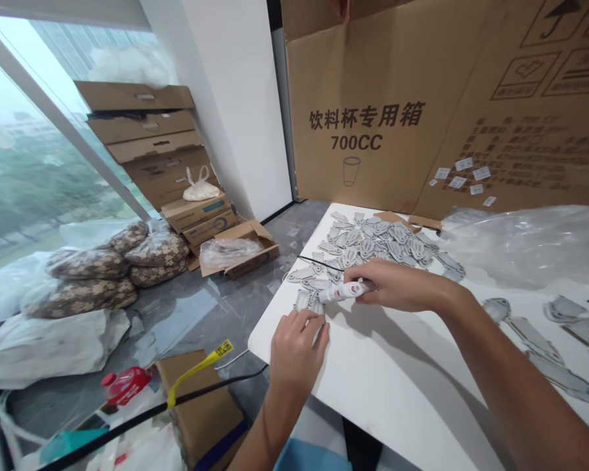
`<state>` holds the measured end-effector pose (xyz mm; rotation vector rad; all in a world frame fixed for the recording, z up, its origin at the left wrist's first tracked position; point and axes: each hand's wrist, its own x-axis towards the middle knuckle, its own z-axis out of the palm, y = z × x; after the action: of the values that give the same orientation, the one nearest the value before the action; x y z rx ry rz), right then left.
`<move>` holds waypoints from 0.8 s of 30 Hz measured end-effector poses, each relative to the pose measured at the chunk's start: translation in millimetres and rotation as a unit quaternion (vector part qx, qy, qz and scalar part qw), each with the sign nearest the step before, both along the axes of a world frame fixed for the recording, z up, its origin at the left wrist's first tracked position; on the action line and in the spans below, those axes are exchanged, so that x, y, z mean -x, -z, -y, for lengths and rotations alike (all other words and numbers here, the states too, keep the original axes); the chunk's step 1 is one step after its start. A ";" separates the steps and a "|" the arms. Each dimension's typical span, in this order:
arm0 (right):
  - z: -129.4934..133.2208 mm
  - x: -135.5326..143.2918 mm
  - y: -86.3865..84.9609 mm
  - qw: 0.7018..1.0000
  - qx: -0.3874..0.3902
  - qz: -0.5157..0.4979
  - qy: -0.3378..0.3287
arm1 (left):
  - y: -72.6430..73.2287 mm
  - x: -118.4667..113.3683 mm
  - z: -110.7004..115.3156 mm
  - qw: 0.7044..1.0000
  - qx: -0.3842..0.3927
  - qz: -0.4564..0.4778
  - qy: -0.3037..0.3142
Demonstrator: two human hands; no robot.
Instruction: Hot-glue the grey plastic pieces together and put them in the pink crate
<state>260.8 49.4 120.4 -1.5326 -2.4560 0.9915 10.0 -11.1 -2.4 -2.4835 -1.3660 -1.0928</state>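
My right hand [377, 282] is wrapped round a white handheld tool [342, 292] with a small red mark. The tool's tip points left and meets a grey flat part [305, 300] near the table's left edge. Just below that part, my left hand [299, 337] has its fingertips on the part's lower edge, fingers bent and close together. Many similar grey parts [368, 247] lie in a pile beyond my hands on the white table [363, 366]. A thin black cable runs behind the tool.
A large cardboard box [373, 78] stands behind the table. Clear plastic [530, 242] and more grey parts [559, 373] lie at the right. Stacked boxes [152, 144], patterned bundles [98, 268] and an open box [240, 252] are at the left. A black cable crosses at lower left.
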 end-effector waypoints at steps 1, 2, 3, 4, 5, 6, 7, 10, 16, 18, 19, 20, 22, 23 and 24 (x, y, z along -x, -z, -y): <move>-0.1 0.1 0.6 1.000 -0.002 0.003 0.001 | 0.2 0.0 0.0 1.000 0.001 -0.001 -0.001; -0.2 0.2 1.0 1.000 -0.003 0.006 0.001 | 0.5 0.0 0.1 1.000 0.002 -0.002 -0.001; -0.2 0.3 1.3 1.000 -0.002 0.007 -0.001 | 0.8 0.0 0.2 1.000 0.003 -0.002 -0.001; -0.2 0.3 1.5 1.000 0.000 0.006 -0.004 | 1.2 0.1 0.3 1.000 0.004 -0.001 -0.001; -0.2 0.3 1.5 1.000 0.004 0.002 -0.007 | 1.7 0.2 0.4 1.000 0.004 0.000 -0.001; -0.2 0.2 1.5 1.000 0.009 -0.004 -0.009 | 2.1 0.3 0.5 1.000 0.004 0.000 0.000; -0.2 0.0 1.4 1.000 0.013 -0.009 -0.008 | 2.5 0.3 0.6 1.000 0.004 0.000 0.000; -0.4 -0.6 1.1 1.000 0.021 -0.021 -0.005 | 3.0 0.0 0.6 1.000 -0.001 -0.001 -0.003; -1.6 -0.1 0.9 0.999 0.034 -0.015 -0.002 | 1.8 -1.0 0.7 1.000 -0.001 -0.003 -0.007; -1.5 1.5 0.8 0.999 0.035 -0.011 -0.003 | 1.7 -0.9 0.8 1.000 -0.001 -0.002 -0.008; -1.2 2.4 0.9 0.999 0.035 -0.003 0.001 | 1.7 -0.9 0.9 1.000 -0.001 -0.001 -0.008; -0.9 3.4 1.0 0.999 0.036 0.006 0.007 | 1.8 -0.8 1.0 1.000 -0.001 -0.001 -0.008; 0.1 5.3 1.4 0.999 0.038 0.023 0.020 | 1.8 -0.9 1.0 1.000 0.001 -0.002 -0.007; 0.6 6.1 1.7 0.999 0.040 0.027 0.026 | 1.7 -1.0 1.1 1.000 0.001 -0.003 -0.007; 1.0 6.8 1.8 0.998 0.043 0.028 0.028 | 1.6 -1.1 1.1 1.000 0.000 -0.003 -0.006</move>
<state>254.0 48.4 118.6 -1.6667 -2.4222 1.0712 11.1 -12.2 -3.9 -2.4730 -1.3789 -1.0821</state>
